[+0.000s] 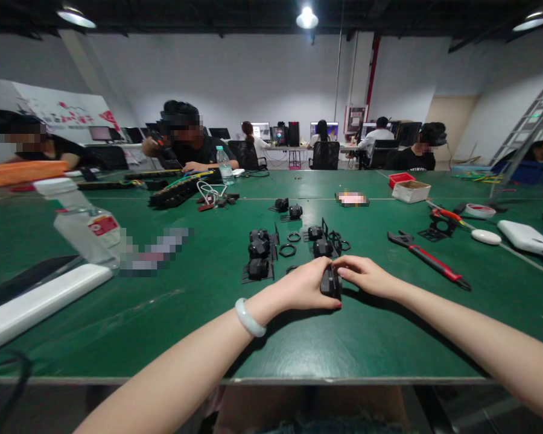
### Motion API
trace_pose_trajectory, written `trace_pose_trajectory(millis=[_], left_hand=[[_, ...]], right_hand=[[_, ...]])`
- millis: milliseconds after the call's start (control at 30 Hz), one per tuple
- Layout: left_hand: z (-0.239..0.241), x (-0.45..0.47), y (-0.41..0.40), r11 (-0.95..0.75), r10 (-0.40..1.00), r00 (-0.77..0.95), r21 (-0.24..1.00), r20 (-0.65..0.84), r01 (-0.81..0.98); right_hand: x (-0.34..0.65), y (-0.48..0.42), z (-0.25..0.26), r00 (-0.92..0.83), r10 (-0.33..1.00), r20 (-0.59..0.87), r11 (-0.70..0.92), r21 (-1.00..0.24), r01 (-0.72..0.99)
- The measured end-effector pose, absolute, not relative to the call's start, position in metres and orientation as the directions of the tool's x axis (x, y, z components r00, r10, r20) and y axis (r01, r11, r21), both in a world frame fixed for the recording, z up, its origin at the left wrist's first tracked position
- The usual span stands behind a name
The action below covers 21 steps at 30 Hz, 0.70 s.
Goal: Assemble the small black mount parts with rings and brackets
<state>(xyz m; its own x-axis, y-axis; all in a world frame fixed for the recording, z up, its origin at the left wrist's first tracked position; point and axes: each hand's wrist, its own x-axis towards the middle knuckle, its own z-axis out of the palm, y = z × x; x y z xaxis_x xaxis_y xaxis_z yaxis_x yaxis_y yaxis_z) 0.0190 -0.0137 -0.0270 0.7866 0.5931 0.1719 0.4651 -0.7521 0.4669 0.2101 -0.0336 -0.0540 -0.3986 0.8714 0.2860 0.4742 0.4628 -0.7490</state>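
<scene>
Low over the green table, my left hand is closed round a black plastic fitting, thumb below it and fingers above. My right hand meets the same fitting from the right, its fingertips on the thin flat side. Just beyond my hands stand similar black fittings on flat plates, one group to the left and another fitting straight ahead. Loose black rings lie among them, such as the hexagonal ring.
Right of my hands lie red-and-black adjustable pliers and a white power bank-like box. A large clear bottle and a long white case occupy the left. Across the table a person handles a tool near a water bottle.
</scene>
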Motion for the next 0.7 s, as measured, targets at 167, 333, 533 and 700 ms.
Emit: trace_pose_trajectory(millis=[167,333,533,700], left_hand=[[-0.0266,0.0187,-0.0141,-0.743,0.599,0.783,0.479,0.165,0.468],[-0.0258,0.0184,-0.0138,-0.752,0.583,0.795,0.485,0.17,0.448],[-0.026,0.0182,-0.0125,-0.75,0.579,0.8,0.489,0.161,0.444],[-0.024,0.0185,-0.014,-0.74,0.588,0.795,0.499,0.152,0.452]], right_hand=[[0.2075,-0.0328,-0.0547,-0.365,0.881,0.302,0.459,-0.734,0.501],[0.2037,-0.0315,-0.0557,-0.321,0.897,0.304,0.438,-0.712,0.549],[0.2024,-0.0299,-0.0585,-0.298,0.902,0.312,0.43,-0.704,0.566],[0.207,-0.0292,-0.0599,-0.334,0.906,0.259,0.393,-0.805,0.444]])
